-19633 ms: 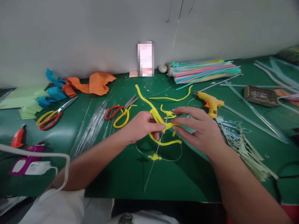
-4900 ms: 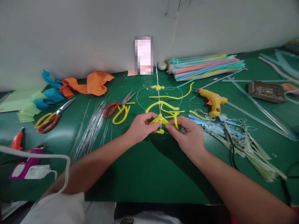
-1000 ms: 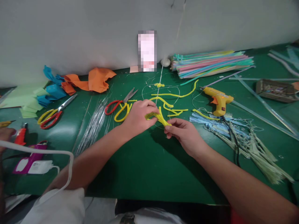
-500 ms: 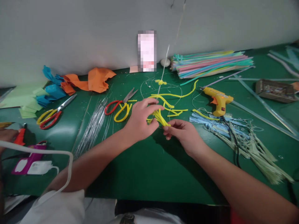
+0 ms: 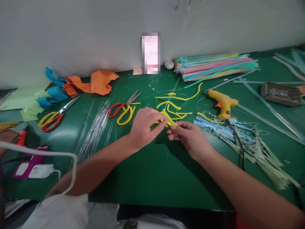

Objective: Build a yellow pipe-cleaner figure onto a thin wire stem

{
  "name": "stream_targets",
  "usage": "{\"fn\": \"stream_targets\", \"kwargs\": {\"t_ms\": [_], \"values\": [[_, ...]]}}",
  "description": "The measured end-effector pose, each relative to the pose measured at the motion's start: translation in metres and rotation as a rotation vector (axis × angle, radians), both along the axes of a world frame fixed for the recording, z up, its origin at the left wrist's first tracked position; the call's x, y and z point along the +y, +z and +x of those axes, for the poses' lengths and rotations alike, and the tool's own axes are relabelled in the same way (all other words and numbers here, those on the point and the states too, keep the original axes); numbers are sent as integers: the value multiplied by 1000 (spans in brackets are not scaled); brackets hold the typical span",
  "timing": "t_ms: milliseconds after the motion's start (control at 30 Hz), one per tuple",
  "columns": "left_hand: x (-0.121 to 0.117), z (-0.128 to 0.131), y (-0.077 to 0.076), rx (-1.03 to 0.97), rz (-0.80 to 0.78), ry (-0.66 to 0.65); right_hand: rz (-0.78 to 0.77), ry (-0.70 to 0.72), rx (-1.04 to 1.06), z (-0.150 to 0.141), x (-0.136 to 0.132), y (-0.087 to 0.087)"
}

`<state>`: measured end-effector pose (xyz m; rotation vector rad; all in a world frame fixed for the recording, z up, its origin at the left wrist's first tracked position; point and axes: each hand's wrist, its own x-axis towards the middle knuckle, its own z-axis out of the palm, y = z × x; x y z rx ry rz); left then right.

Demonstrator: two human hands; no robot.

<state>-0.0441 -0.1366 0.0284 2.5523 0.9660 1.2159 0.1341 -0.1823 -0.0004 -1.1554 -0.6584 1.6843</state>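
Observation:
Between my two hands is a small bundle of yellow pipe cleaners (image 5: 170, 119). My left hand (image 5: 146, 128) is closed, pinching the bundle's left side with thumb and fingers. My right hand (image 5: 187, 136) is closed too, gripping the lower right end between thumb and forefinger. A thin clear thread rises from the bundle toward a small yellow knotted piece (image 5: 171, 94). Loose yellow pipe cleaners (image 5: 177, 98) lie just beyond my fingers. Left of my left hand rest red-and-yellow-handled scissors (image 5: 125, 106), blades pointing away.
A yellow glue gun (image 5: 222, 101) lies on the right, above blue and green tassels (image 5: 247, 140). Bundled coloured pipe cleaners (image 5: 214, 66) lie at the wall near a phone (image 5: 151, 52). Thin wires (image 5: 96, 130), more scissors (image 5: 57, 114) and another person's hand (image 5: 8, 138) are on the left.
The thread and the yellow knotted piece have dropped and shifted right. My left hand's raised fingers have come down into a pinch, and the bundle has tilted. My right hand stays nearly in place.

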Motion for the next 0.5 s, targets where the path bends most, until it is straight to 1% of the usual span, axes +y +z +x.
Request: {"fn": "stream_targets", "kwargs": {"t_ms": [67, 133, 200, 267, 333, 400, 433, 467, 500], "values": [[-2, 0, -3, -40, -38, -52, -15, -21, 38, 0, 0, 1], [-4, 3, -5, -80, -72, -73, -20, -28, 43, 0, 0, 1], [-4, 6, -4, -115, -143, -70, -20, -39, 23, 0, 0, 1], [-1, 6, 2, -130, -237, -40, -14, -67, -13, -1, -1, 1], [9, -4, 14, -97, -302, 5, -3, -111, -38, 0, -1, 1], [26, -25, 27, 14, -322, 78, 16, -152, -38, 1, -1, 0], [37, -38, 34, 79, -314, 135, 27, -171, -31, 2, 0, 0], [47, -51, 39, 164, -284, 230, 39, -188, -25, 2, 0, 0], [57, -64, 43, 302, -281, 350, 51, -204, -18, 2, 0, -1]]}}
